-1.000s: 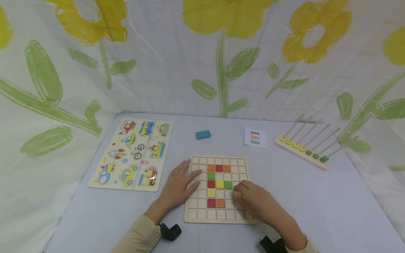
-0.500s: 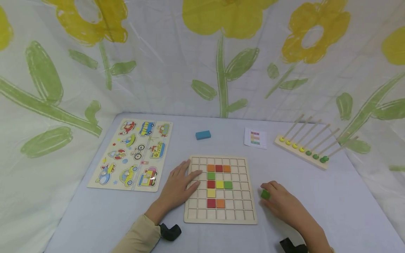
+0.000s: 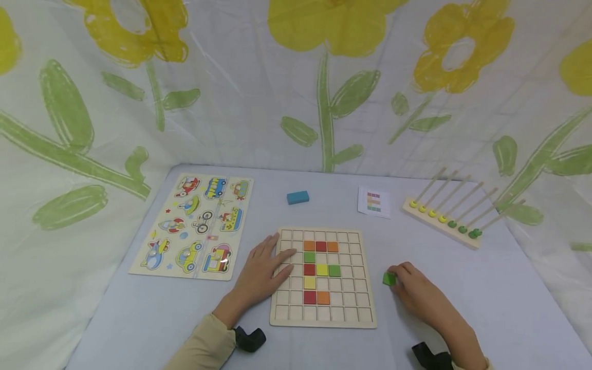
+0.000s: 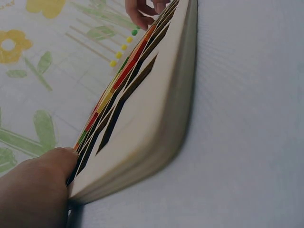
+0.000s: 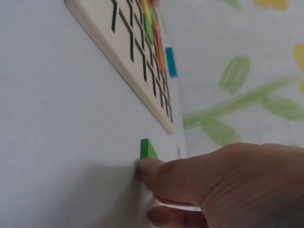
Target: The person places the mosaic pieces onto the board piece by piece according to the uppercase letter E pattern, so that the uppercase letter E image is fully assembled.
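Observation:
A wooden grid board [image 3: 350,313] lies on the table with red, orange, yellow and green square tiles in some of its cells. My left hand [image 3: 259,275] rests spread over the board's left edge, its thumb also showing at the rim in the left wrist view. To the right of the board, my right hand [image 3: 416,293] pinches a green square tile [image 3: 389,279] close to the tabletop. In the right wrist view the thumb [image 5: 175,175] presses against this green tile [image 5: 147,149], with the other fingers partly hidden behind it.
A vehicle picture puzzle [image 3: 185,270] lies at the left. Behind the board are a blue block [image 3: 298,197] and a small card printed with a coloured pattern [image 3: 373,202]. A wooden peg stand [image 3: 441,224] with yellow and green beads stands at the back right.
My right hand has moved off the board's right side to the table at its right, with the green tile showing in its fingers. My left hand stays in place.

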`<control>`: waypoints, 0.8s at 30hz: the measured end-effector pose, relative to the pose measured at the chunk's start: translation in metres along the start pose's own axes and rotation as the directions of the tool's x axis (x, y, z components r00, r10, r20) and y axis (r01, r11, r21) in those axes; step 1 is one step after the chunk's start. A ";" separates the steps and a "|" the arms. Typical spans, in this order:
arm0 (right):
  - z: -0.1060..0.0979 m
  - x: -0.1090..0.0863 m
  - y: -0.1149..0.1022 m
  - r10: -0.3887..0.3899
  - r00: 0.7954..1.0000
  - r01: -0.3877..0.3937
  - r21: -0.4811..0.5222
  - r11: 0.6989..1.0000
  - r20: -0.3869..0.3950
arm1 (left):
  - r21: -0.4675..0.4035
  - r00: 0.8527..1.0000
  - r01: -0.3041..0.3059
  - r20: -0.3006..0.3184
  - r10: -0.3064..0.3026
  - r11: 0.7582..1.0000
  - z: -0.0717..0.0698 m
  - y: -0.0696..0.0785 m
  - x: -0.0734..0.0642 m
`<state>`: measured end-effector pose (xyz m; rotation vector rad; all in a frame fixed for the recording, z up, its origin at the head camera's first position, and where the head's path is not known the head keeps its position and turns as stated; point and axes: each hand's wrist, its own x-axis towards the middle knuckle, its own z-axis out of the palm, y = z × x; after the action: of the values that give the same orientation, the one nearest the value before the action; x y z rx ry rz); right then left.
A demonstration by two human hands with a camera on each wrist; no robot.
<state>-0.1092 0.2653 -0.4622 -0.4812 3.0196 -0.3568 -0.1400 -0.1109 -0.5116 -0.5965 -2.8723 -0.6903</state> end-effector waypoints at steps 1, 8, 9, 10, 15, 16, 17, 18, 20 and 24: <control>0.000 0.000 0.001 0.002 1.000 -0.002 0.006 1.000 -0.002 | -0.001 1.000 -0.001 0.000 0.001 1.000 0.000 0.000 0.000; 0.000 0.002 0.003 -0.011 1.000 0.011 0.024 1.000 0.006 | 0.003 1.000 -0.012 -0.008 0.012 1.000 -0.001 0.001 0.000; 0.000 0.002 0.004 -0.021 1.000 0.021 0.021 1.000 0.002 | 0.003 1.000 -0.014 -0.009 0.014 1.000 -0.001 0.001 0.000; 0.000 0.002 0.004 -0.028 1.000 0.028 0.017 0.999 -0.006 | 0.004 1.000 -0.015 -0.009 0.015 1.000 -0.001 0.001 0.000; 0.001 0.004 0.002 -0.071 0.997 0.071 0.014 0.997 -0.034 | 0.006 1.000 -0.012 -0.002 0.012 1.000 -0.002 0.001 0.000; 0.001 0.005 0.001 -0.079 0.996 0.080 0.016 0.997 -0.040 | 0.007 1.000 -0.010 0.000 0.010 1.000 -0.002 0.001 0.000; 0.000 0.006 -0.001 -0.086 0.995 0.087 0.020 0.996 -0.046 | 0.007 1.000 -0.008 0.002 0.008 1.000 -0.002 0.001 0.000; -0.001 0.006 -0.002 -0.093 0.994 0.094 0.023 0.995 -0.053 | 0.007 1.000 -0.007 0.003 0.007 1.000 -0.002 0.001 0.000; -0.001 0.008 -0.006 -0.105 0.993 0.107 0.029 0.994 -0.062 | 0.006 1.000 -0.004 0.005 0.004 1.000 -0.002 0.001 0.000; -0.002 0.010 -0.016 -0.131 0.989 0.134 0.041 0.990 -0.066 | 0.003 1.000 -0.005 0.004 0.005 1.000 -0.002 0.001 0.000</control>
<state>-0.1139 0.2475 -0.4566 -0.6821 3.0399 -0.4552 -0.1396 -0.1108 -0.5091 -0.6048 -2.8737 -0.6849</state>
